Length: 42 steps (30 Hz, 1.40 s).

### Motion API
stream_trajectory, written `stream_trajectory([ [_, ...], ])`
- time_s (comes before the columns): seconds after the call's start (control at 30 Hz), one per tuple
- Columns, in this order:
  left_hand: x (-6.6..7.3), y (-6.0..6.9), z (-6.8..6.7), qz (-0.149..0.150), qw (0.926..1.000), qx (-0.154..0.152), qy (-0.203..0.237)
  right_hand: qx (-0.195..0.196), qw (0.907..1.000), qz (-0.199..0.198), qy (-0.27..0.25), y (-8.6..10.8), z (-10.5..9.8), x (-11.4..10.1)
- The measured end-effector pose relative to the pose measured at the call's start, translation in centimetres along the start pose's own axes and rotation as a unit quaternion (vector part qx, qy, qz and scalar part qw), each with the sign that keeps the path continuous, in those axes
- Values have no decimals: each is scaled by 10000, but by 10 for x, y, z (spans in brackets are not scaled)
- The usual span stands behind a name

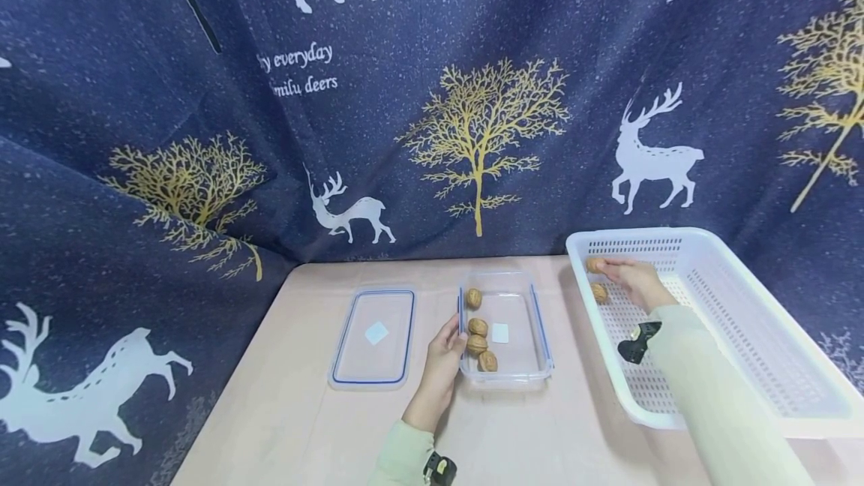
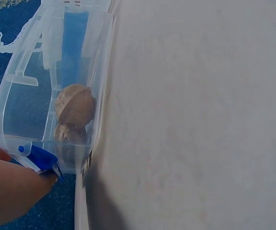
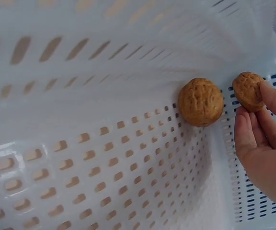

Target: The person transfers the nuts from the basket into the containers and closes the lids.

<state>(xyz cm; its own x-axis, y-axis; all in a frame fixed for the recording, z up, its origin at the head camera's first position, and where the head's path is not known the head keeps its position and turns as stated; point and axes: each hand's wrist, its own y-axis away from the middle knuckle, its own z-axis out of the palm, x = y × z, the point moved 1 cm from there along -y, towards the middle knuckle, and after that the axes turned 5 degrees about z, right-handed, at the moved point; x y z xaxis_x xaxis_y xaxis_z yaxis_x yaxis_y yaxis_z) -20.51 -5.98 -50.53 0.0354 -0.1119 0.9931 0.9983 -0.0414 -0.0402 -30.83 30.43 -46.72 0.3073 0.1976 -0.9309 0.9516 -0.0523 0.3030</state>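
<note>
My right hand (image 1: 634, 282) reaches into the white plastic basket (image 1: 610, 366) and pinches a walnut (image 3: 246, 91) between thumb and fingertips near the basket's far left corner. A second walnut (image 3: 200, 102) lies on the basket floor close by, apart from the fingers. My left hand (image 1: 442, 366) grips the left wall of a clear food container (image 1: 523, 376), with the thumb by its blue seal or clip (image 2: 41, 158). Several walnuts (image 1: 476, 343) sit inside along the container's left side; the left wrist view shows walnuts (image 2: 75, 106) through the wall.
Left of the container, its clear lid (image 1: 367, 377) with a blue seal lies flat on the pale table (image 1: 290, 426). A dark blue cloth (image 1: 432, 171) printed with deer and trees hangs behind the table. The basket stands at the right.
</note>
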Motion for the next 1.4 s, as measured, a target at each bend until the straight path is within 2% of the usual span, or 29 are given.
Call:
stream_trajectory([
  [0.27, -1, 0, 0, 17, 10000, 26, -16, 55, 9990, 3, -434, 0, 1, -6],
  [0.5, 0, 1, 0, 0, 10000, 10, -7, 63, 9920, -92, -1254, 5, 4, -15],
  [0.73, 3, 2, 1, 7, 10000, 10, 28, 165, 9900, -102, -1398, 9, 6, -23],
  [0.87, 4, 3, 2, 37, 10000, 3, 47, 173, 9838, -204, -1772, 14, 7, -29],
  [1.1, 2, 1, 1, 15, 10000, -26, -45, 106, 9636, -415, -2639, 19, 10, -38],
  [1.27, 0, 1, 0, 8, 10000, -27, -57, 178, 9637, -480, -2620, 20, 11, -45],
  [1.4, 0, 1, 0, -52, 10000, -17, -16, 415, 9705, -411, -2340, 21, 12, -53],
])
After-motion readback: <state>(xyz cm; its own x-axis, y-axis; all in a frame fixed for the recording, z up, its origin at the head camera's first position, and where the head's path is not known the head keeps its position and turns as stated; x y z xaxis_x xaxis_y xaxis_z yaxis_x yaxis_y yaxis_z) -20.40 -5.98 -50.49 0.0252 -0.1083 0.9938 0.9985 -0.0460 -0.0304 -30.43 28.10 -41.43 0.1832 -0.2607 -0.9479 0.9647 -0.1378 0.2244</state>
